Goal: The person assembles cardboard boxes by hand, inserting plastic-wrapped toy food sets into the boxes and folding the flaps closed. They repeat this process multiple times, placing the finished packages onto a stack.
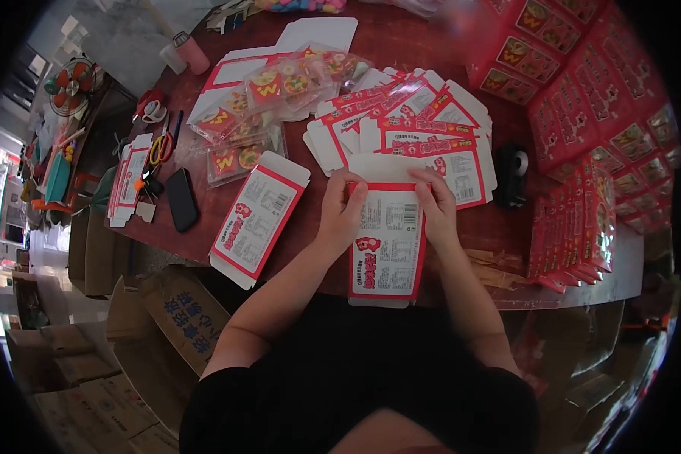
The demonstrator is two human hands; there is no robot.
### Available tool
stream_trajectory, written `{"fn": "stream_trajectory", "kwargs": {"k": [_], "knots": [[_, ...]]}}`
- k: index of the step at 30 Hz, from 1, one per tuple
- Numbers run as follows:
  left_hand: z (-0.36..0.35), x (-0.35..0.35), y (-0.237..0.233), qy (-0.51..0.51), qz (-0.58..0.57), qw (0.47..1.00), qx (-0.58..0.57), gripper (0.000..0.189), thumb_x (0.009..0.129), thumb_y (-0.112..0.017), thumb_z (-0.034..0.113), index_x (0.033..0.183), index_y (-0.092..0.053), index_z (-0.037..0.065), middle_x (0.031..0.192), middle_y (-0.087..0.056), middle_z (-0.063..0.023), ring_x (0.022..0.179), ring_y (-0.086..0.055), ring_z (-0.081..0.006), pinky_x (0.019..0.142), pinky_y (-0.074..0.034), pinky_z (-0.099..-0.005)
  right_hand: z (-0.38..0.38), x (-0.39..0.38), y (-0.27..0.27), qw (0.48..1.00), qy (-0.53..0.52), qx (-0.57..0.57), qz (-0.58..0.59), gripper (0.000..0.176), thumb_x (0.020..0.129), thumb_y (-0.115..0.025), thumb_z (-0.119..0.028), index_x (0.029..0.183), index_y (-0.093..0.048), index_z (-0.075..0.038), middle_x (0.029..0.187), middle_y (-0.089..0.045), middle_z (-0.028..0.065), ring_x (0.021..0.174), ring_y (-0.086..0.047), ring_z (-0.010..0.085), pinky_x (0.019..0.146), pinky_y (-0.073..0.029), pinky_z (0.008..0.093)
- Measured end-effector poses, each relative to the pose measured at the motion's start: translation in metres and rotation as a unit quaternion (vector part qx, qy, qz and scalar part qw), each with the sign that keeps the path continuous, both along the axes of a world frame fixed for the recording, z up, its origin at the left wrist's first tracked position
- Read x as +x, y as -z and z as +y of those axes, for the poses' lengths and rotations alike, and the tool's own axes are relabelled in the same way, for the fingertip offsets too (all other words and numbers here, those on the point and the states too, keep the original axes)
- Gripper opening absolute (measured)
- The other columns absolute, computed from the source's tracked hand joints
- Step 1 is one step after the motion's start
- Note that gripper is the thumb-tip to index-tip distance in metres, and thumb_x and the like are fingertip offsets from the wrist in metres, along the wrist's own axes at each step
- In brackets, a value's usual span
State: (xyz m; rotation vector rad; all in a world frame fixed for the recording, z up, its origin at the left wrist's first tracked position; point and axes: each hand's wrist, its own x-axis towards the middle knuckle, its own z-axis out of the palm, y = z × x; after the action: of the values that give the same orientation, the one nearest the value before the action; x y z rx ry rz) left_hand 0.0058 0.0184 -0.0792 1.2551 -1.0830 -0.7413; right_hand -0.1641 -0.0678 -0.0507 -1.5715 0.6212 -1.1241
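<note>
At the near edge of the dark red tabletop [499,227], directly in front of the person, is a white carton with red borders [387,257], its printed panel facing up and a white flap extending from its far end. Both hands grip that far end, fingers closed onto it: the left hand [343,208] at the left corner and the right hand [437,206] at the right, thumbs on the printed side.

Just beside the left forearm, a second carton [261,216] lies at a slant. Beyond the hands, flat-looking cartons [461,170] are fanned in an overlapping pile, with clear plastic packets [238,159] to their left. Farther left are a black phone [181,200], yellow-handled scissors [161,147] and, toward the back, a pink bottle [191,53].

On the right, a black object [513,175] sits near the pile; nearer the person, a row of red boxes [571,227] stands close together, with larger stacks of red packaging [598,121] behind. Off the tabletop at lower left is an open cardboard box [140,321].
</note>
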Motion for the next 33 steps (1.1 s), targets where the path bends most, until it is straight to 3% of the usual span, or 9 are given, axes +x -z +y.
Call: {"fn": "stream_trajectory", "kwargs": {"k": [3, 6, 9, 10, 16, 19, 25, 30, 33], "knots": [[-0.003, -0.017, -0.009, -0.067, 0.083, 0.984, -0.143, 0.025, 0.086, -0.060, 0.010, 0.100, -0.040, 0.004, 0.103, -0.051, -0.0100, 0.098, -0.051, -0.0158, 0.087, -0.041, -0.0291, 0.011, 0.003, -0.017, 0.998, 0.032, 0.041, -0.046, 0.019, 0.088, -0.058, -0.014, 0.100, -0.058, 0.000, 0.102, -0.057, 0.0076, 0.094, -0.054, 0.0148, 0.084, -0.041, 0.0257], [0.001, -0.018, -0.029, -0.018, 0.092, 0.987, -0.133, 0.026, 0.085, -0.063, 0.010, 0.094, -0.040, 0.005, 0.103, -0.053, -0.0112, 0.095, -0.052, -0.0140, 0.086, -0.042, -0.0280, 0.002, -0.008, 0.003, 0.993, -0.050, 0.058, -0.086, 0.015, 0.083, -0.062, -0.005, 0.098, -0.058, -0.001, 0.101, -0.058, 0.0073, 0.093, -0.055, 0.0142, 0.084, -0.042, 0.0257], [-0.002, -0.004, -0.050, 0.056, 0.138, 0.988, 0.036, 0.029, 0.082, -0.066, 0.010, 0.093, -0.039, 0.005, 0.103, -0.056, -0.0133, 0.099, -0.052, -0.0150, 0.084, -0.044, -0.0281, 0.006, -0.005, -0.002, 0.992, -0.019, 0.098, -0.075, 0.014, 0.081, -0.062, -0.001, 0.094, -0.057, -0.002, 0.096, -0.059, 0.0065, 0.091, -0.055, 0.0131, 0.082, -0.042, 0.0247], [-0.004, -0.002, -0.051, 0.006, 0.033, 0.999, 0.039, 0.032, 0.081, -0.066, 0.008, 0.100, -0.041, 0.004, 0.099, -0.060, -0.0131, 0.095, -0.055, -0.0142, 0.080, -0.046, -0.0260, 0.010, -0.002, -0.009, 0.992, 0.005, 0.102, -0.071, 0.013, 0.082, -0.062, -0.002, 0.094, -0.057, -0.002, 0.095, -0.059, 0.0059, 0.089, -0.055, 0.0123, 0.081, -0.042, 0.0240], [-0.001, -0.009, -0.083, 0.002, 0.110, 0.984, 0.139, 0.022, 0.080, -0.064, 0.004, 0.100, -0.057, 0.000, 0.094, -0.063, -0.0085, 0.086, -0.057, -0.0118, 0.079, -0.045, -0.0237, 0.018, 0.005, -0.034, 0.964, 0.037, 0.237, -0.114, 0.006, 0.085, -0.060, -0.006, 0.090, -0.057, -0.003, 0.090, -0.060, 0.0032, 0.081, -0.055, 0.0083, 0.072, -0.044, 0.0208], [0.000, -0.007, -0.080, 0.015, 0.094, 0.988, 0.118, 0.016, 0.081, -0.066, 0.007, 0.095, -0.062, 0.000, 0.100, -0.063, -0.0090, 0.092, -0.057, -0.0131, 0.082, -0.046, -0.0255, 0.008, 0.005, -0.028, 0.948, 0.013, 0.281, -0.150, 0.006, 0.087, -0.059, -0.009, 0.089, -0.057, -0.004, 0.088, -0.061, 0.0026, 0.079, -0.055, 0.0075, 0.071, -0.044, 0.0203], [0.019, 0.004, -0.077, 0.138, -0.034, 0.990, 0.026, 0.033, 0.082, -0.067, 0.018, 0.110, -0.060, 0.002, 0.105, -0.062, -0.0071, 0.096, -0.056, -0.0118, 0.085, -0.045, -0.0262, -0.001, 0.001, -0.024, 0.933, -0.023, 0.322, -0.157, 0.008, 0.088, -0.058, -0.012, 0.086, -0.058, -0.004, 0.086, -0.062, 0.0033, 0.079, -0.056, 0.0089, 0.073, -0.045, 0.0219], [0.022, 0.010, -0.065, 0.112, 0.146, 0.977, 0.106, 0.027, 0.082, -0.066, 0.014, 0.105, -0.061, 0.002, 0.102, -0.062, -0.0073, 0.094, -0.056, -0.0130, 0.085, -0.046, -0.0277, -0.008, -0.014, -0.029, 0.987, -0.121, 0.108, 0.006, 0.025, 0.094, -0.049, -0.023, 0.096, -0.061, -0.002, 0.096, -0.065, 0.0098, 0.089, -0.059, 0.0156, 0.081, -0.046, 0.0301], [0.021, 0.018, -0.056, 0.046, 0.229, 0.969, 0.083, 0.022, 0.082, -0.067, 0.013, 0.100, -0.061, 0.002, 0.099, -0.062, -0.0077, 0.091, -0.057, -0.0131, 0.083, -0.047, -0.0290, -0.018, -0.027, -0.031, 0.965, -0.142, 0.199, -0.098, 0.043, 0.097, -0.035, -0.036, 0.113, -0.054, -0.001, 0.116, -0.057, 0.0136, 0.104, -0.056, 0.0218, 0.087, -0.044, 0.0345]]}}
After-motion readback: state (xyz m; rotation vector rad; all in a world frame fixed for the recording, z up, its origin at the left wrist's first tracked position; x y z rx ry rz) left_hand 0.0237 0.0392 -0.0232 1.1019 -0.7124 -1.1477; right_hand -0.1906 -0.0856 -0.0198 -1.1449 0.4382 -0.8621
